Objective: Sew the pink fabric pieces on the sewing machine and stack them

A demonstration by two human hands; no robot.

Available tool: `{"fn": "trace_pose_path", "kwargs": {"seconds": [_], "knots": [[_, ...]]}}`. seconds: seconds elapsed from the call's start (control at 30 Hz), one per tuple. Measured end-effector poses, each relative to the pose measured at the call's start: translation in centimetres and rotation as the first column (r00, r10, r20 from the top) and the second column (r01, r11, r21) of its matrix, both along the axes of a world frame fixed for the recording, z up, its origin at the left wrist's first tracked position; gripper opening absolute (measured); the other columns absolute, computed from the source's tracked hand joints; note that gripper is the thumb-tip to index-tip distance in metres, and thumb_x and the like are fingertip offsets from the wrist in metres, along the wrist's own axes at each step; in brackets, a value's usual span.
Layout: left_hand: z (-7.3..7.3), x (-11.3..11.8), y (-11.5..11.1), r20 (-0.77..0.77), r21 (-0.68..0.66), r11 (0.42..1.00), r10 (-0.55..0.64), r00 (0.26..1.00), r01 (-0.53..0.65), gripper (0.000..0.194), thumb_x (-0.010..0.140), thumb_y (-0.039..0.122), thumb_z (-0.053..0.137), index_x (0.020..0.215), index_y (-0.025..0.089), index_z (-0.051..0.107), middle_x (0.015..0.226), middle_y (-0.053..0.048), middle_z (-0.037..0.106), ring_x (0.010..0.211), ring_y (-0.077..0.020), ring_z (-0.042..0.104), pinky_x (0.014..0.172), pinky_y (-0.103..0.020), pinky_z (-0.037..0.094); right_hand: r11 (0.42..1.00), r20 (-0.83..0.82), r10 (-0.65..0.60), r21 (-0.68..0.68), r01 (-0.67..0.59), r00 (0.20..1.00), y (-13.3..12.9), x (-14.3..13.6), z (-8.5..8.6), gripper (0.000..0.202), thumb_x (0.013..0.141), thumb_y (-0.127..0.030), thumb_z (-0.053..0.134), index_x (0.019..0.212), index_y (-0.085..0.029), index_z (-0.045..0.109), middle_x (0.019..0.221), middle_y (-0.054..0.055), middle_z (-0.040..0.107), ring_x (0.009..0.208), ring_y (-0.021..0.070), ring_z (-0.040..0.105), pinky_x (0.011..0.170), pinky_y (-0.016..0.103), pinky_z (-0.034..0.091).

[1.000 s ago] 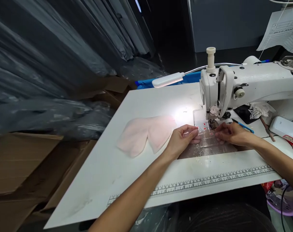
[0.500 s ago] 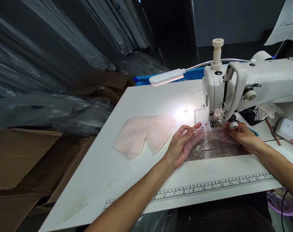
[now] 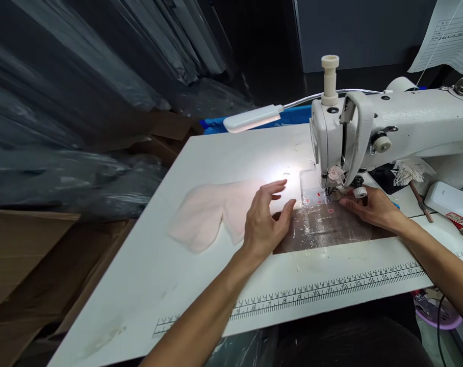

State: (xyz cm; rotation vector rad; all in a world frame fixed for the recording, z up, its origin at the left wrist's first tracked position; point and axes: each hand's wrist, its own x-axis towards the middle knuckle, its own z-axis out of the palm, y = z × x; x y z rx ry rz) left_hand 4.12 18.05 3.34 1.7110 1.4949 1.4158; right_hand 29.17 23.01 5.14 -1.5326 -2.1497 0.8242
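Beside the needle area of the white sewing machine (image 3: 333,137), my left hand (image 3: 265,219) is open, thumb and fingers apart, with nothing seen in it. It hovers between the pale pink fabric piece (image 3: 201,214) and the brown strip under clear plastic (image 3: 323,229) in front of the needle. My right hand (image 3: 375,209) is right of the presser foot (image 3: 329,192), its fingertips close together near it. What they hold, if anything, is too small to make out, and the knob partly hides them. A pink fabric rosette (image 3: 335,175) hangs on the machine head.
A lamp (image 3: 252,118) on a bendable neck lights the white table (image 3: 139,285). A printed ruler (image 3: 315,293) runs along the front edge. On the right are a white box (image 3: 451,204), a brown stick (image 3: 420,201) and lace (image 3: 407,173). Cardboard boxes (image 3: 25,255) stand left.
My left hand has drawn left, away from the needle area, and its thumb and fingers have spread. My right hand stays by the presser foot. The whole view has shifted slightly.
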Motion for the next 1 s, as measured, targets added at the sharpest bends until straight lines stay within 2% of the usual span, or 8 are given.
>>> {"fn": "trace_pose_path", "kwargs": {"seconds": [0.13,0.23,0.37,0.5,0.63,0.73,0.9,1.0], "knots": [[-0.5,0.4,-0.7,-0.457,-0.002,0.889,-0.409,0.790,0.459,0.030,0.089,0.038,0.065,0.114,0.023,0.068,0.123,-0.010,0.070,0.114,-0.0288,0.064,0.101,-0.052,0.050,0.991,0.029,0.071,-0.112,-0.067,0.997,0.0,0.5,0.9,0.026,0.075,-0.041,0.072,0.083,-0.020,0.060,0.064,-0.003,0.056,0.060,0.0130,0.052,0.054,0.026,0.036],[-0.8,1.3,-1.2,-0.523,-0.147,0.815,-0.545,0.655,0.561,0.048,0.090,0.046,0.063,0.132,0.024,0.061,0.147,-0.012,0.054,0.136,-0.0344,0.049,0.115,-0.063,0.032,0.991,-0.081,0.057,-0.119,-0.066,0.995,0.0,0.7,0.9,0.014,0.074,-0.029,0.067,0.079,-0.019,0.060,0.061,-0.004,0.053,0.057,0.0105,0.048,0.054,0.025,0.035],[-0.3,1.2,-1.6,-0.466,-0.151,0.835,-0.532,0.707,0.529,0.051,0.092,0.050,0.061,0.136,0.024,0.058,0.149,-0.014,0.051,0.138,-0.0343,0.047,0.115,-0.062,0.032,0.974,-0.290,-0.026,-0.223,-0.042,0.957,-0.4,0.5,0.8,0.021,0.075,-0.035,0.071,0.080,-0.016,0.061,0.060,-0.006,0.049,0.055,0.0082,0.042,0.052,0.023,0.034],[1.1,-0.2,-1.3,-0.219,-0.168,0.896,-0.441,0.871,0.411,0.032,0.093,0.046,0.059,0.107,0.020,0.071,0.110,-0.011,0.072,0.099,-0.0240,0.068,0.087,-0.042,0.057,0.927,-0.354,-0.078,-0.369,-0.062,0.932,-1.1,-1.2,1.4,0.016,0.081,-0.028,0.072,0.079,-0.016,0.063,0.065,-0.004,0.053,0.060,0.0085,0.048,0.056,0.022,0.039],[1.5,-1.0,-0.8,0.208,-0.385,0.806,-0.400,0.893,0.450,0.049,0.084,0.058,0.065,0.108,0.016,0.066,0.091,-0.009,0.071,0.073,-0.0178,0.067,0.059,-0.029,0.056,0.881,-0.405,-0.103,-0.462,-0.106,0.908,-1.8,-4.1,2.1,0.008,0.085,-0.019,0.072,0.083,-0.016,0.065,0.074,0.000,0.063,0.067,0.0100,0.057,0.063,0.022,0.046],[1.0,-0.7,-0.8,0.326,-0.472,0.758,-0.325,0.888,0.451,0.072,0.070,0.055,0.079,0.125,0.015,0.056,0.094,-0.007,0.070,0.071,-0.0178,0.068,0.057,-0.029,0.057,0.827,-0.434,0.026,-0.497,-0.263,0.900,-1.7,-5.0,2.1,0.011,0.094,-0.026,0.063,0.098,-0.017,0.067,0.076,0.002,0.066,0.068,0.0120,0.061,0.064,0.024,0.050],[0.6,0.1,-1.1,0.243,-0.496,0.800,-0.246,0.938,0.338,0.064,0.071,0.040,0.078,0.125,0.015,0.055,0.078,0.000,0.070,0.057,-0.0142,0.065,0.055,-0.028,0.054,0.974,-0.090,0.214,-0.050,-0.219,0.973,-0.8,-2.4,0.9,0.027,0.099,-0.034,0.052,0.112,-0.016,0.068,0.084,0.006,0.069,0.077,0.0172,0.064,0.075,0.032,0.053],[0.8,0.0,-1.1,0.216,-0.509,0.806,-0.222,0.951,0.304,0.056,0.074,0.041,0.076,0.121,0.015,0.057,0.072,0.001,0.069,0.054,-0.0152,0.065,0.055,-0.029,0.054,0.882,0.151,0.393,0.219,-0.418,0.907,-0.7,-1.0,0.1,0.035,0.099,-0.033,0.049,0.127,-0.018,0.065,0.103,0.010,0.067,0.089,0.0210,0.062,0.081,0.036,0.053]]}}
